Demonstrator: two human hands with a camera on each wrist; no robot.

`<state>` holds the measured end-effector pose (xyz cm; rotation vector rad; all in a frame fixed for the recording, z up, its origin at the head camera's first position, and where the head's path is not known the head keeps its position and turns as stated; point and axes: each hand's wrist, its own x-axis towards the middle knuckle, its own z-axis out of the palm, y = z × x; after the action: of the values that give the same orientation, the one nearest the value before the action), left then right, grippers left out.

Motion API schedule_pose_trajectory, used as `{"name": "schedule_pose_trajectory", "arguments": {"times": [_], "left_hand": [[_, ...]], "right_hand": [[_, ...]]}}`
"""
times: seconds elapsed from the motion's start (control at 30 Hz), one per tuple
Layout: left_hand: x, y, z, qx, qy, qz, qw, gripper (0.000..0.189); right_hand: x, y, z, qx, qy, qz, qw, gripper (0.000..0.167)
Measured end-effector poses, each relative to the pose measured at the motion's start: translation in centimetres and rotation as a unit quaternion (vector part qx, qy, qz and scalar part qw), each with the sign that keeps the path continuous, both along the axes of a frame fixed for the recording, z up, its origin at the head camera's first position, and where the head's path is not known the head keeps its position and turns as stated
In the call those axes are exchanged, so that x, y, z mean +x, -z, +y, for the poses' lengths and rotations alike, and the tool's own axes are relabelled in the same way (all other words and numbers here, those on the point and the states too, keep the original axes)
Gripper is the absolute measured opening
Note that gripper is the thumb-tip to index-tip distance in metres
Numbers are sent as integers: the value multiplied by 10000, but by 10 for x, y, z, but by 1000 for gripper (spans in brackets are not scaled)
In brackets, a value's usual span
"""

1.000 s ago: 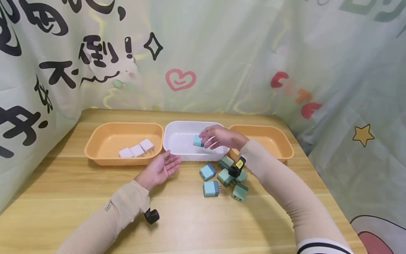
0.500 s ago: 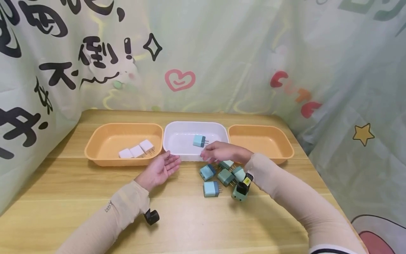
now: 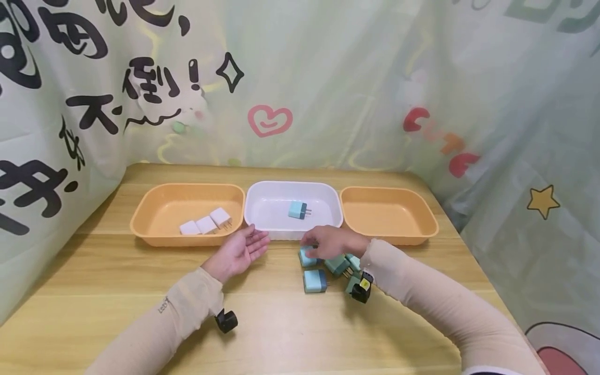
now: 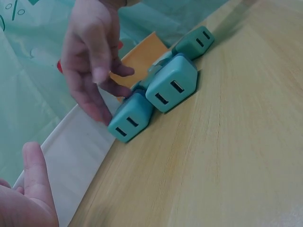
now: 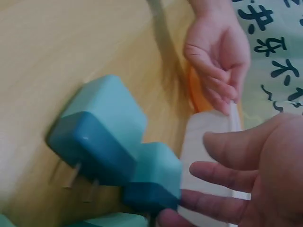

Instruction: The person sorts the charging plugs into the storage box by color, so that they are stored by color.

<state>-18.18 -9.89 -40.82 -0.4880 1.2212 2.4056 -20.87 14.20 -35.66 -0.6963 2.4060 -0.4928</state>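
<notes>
My right hand point(image 3: 332, 242) reaches down over several blue and green USB wall chargers in front of the white tray point(image 3: 276, 233). Its fingertips are at a light-blue charger point(image 3: 307, 258), partly covered in the head view. In the right wrist view, thumb and fingers stand apart beside that charger point(image 5: 156, 172), not closed round it. Another light-blue charger point(image 3: 314, 281) lies nearer, prongs to the right. Green chargers point(image 3: 336, 265) are partly hidden under the right wrist. My left hand point(image 3: 236, 253) rests palm up by the white tray's front left corner, fingers loose, holding nothing.
One blue charger point(image 3: 296, 209) lies inside the white tray. The left orange tray point(image 3: 161, 195) holds three white chargers point(image 3: 205, 225). To the right stands another orange tray point(image 3: 389, 211). A printed curtain point(image 3: 319, 104) hangs behind the wooden table point(image 3: 262, 323).
My right hand has drawn back from above the white tray, leaving the blue charger there, and come down to the chargers in front. The left hand stays in place.
</notes>
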Motion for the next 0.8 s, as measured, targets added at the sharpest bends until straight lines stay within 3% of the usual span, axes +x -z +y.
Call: {"name": "schedule_pose_trajectory", "arguments": {"times": [0.27, 0.5, 0.8], "left_hand": [[0, 1, 0, 46, -6, -3, 10000, 19], [1, 2, 2, 19, -59, 33, 10000, 17], [-2, 2, 7, -180, -95, 53, 9998, 21]], "right_hand": [[3, 11, -4, 439, -166, 467, 9978, 42], [3, 16, -8, 618, -233, 774, 9948, 43], [2, 20, -10, 634, -357, 743, 9946, 23]]}}
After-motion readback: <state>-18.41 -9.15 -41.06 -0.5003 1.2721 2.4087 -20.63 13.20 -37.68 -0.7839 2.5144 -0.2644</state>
